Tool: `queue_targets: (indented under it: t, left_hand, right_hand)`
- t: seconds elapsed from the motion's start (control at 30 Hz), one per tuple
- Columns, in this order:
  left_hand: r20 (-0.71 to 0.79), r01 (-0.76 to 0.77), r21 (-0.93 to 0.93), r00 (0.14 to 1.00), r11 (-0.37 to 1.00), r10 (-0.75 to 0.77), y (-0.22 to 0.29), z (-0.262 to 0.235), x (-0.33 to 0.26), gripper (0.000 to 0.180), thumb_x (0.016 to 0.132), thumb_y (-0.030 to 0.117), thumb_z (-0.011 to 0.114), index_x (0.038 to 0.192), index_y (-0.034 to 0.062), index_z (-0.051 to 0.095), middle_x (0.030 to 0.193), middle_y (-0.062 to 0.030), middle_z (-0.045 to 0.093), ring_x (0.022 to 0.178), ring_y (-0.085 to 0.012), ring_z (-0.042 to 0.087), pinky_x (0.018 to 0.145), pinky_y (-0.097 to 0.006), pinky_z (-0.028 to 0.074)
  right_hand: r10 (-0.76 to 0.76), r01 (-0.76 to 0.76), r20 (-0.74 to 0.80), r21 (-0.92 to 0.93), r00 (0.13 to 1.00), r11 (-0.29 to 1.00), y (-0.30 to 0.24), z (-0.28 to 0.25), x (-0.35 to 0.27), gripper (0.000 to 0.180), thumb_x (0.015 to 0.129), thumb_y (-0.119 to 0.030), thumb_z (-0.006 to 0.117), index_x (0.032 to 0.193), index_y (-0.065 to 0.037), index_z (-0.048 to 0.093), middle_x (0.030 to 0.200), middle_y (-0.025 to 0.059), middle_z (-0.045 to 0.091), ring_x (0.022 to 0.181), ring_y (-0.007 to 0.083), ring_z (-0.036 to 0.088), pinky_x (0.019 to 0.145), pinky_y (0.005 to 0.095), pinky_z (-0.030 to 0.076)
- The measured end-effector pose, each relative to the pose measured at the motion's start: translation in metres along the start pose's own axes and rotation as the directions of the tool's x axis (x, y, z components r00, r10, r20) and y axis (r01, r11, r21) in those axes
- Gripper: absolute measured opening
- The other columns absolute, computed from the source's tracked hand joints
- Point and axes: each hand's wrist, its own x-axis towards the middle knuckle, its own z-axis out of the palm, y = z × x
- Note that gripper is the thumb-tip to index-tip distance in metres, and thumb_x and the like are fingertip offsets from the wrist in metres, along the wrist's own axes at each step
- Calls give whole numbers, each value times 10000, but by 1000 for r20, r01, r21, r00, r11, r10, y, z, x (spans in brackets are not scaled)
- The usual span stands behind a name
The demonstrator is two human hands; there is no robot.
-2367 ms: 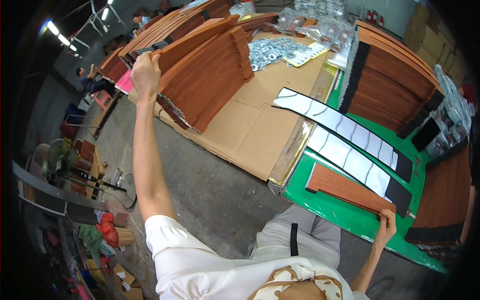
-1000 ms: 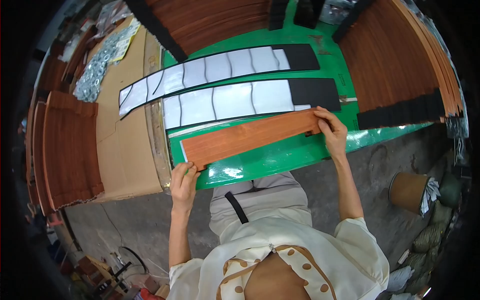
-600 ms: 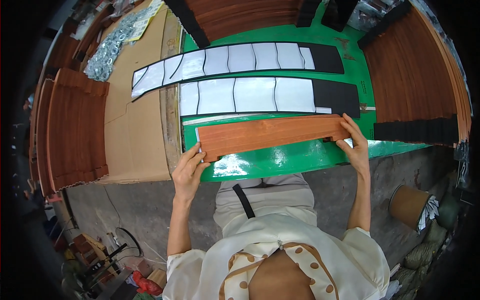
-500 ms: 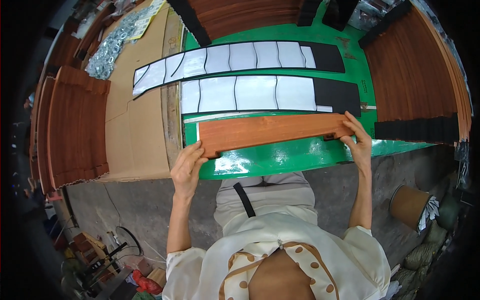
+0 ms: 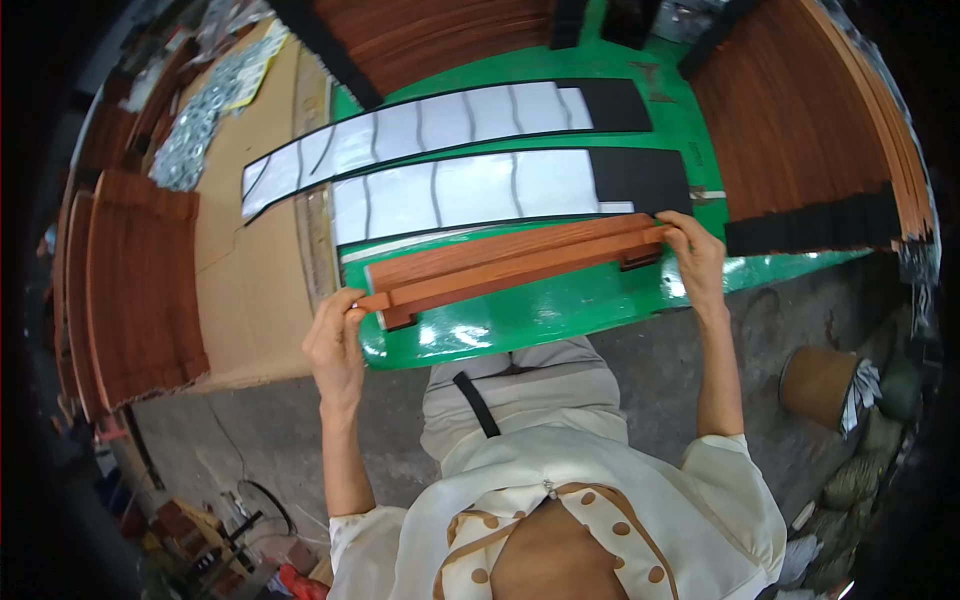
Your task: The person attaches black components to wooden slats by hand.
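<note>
I hold a long reddish-brown wooden slat [image 5: 510, 268] by both ends, tilted up on its edge above the green board [image 5: 560, 310]. My left hand [image 5: 335, 340] grips its left end and my right hand [image 5: 695, 255] grips its right end. A second matching wooden slat [image 5: 500, 250] lies flat just behind it. Beyond them lie two long black strips with white panels, the near strip [image 5: 510, 190] and the far strip [image 5: 430, 125].
Stacks of brown wooden slats stand on the left [image 5: 130, 290], at the top [image 5: 430, 30] and at the right [image 5: 810, 130]. Flat cardboard [image 5: 250, 270] lies left of the green board. A brown bucket [image 5: 815, 385] stands on the concrete floor at right.
Earlier my left hand reached to the wood stack at left. Then both hands set a slat on the green board; now it is tipped up on edge in front of another slat.
</note>
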Motion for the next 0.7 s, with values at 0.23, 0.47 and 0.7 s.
queue_targets:
  t: [0.23, 0.47, 0.7]
  left_hand:
    - [129, 71, -33, 989, 997, -66, 0, -9, 8, 178, 906, 77, 547, 1041, -26, 603, 999, -164, 611, 915, -276, 601, 811, -323, 459]
    - [302, -57, 55, 953, 997, 38, 30, -7, 63, 342, 866, 106, 590, 1186, -9, 555, 1182, -182, 560, 1096, -314, 540, 941, -363, 408]
    - [671, -588, -19, 592, 808, 447, 56, 128, 160, 476, 835, 193, 638, 1247, 20, 475, 1305, -178, 481, 1196, -343, 460, 954, -441, 405]
  right_hand:
    - [-28, 38, 48, -220, 998, 975, -9, -5, 4, 266, 925, -284, 531, 1061, -86, 645, 999, 92, 661, 966, 267, 607, 778, 350, 498]
    - [10, -10, 1, 85, 1000, 996, -8, -29, 59, 220, 921, -167, 550, 1034, 1, 637, 962, 133, 670, 889, 219, 637, 771, 300, 487]
    - [-398, 436, 310, -61, 863, 898, 11, 43, 169, 122, 844, -84, 583, 933, -29, 646, 882, 114, 649, 826, 302, 627, 709, 360, 498]
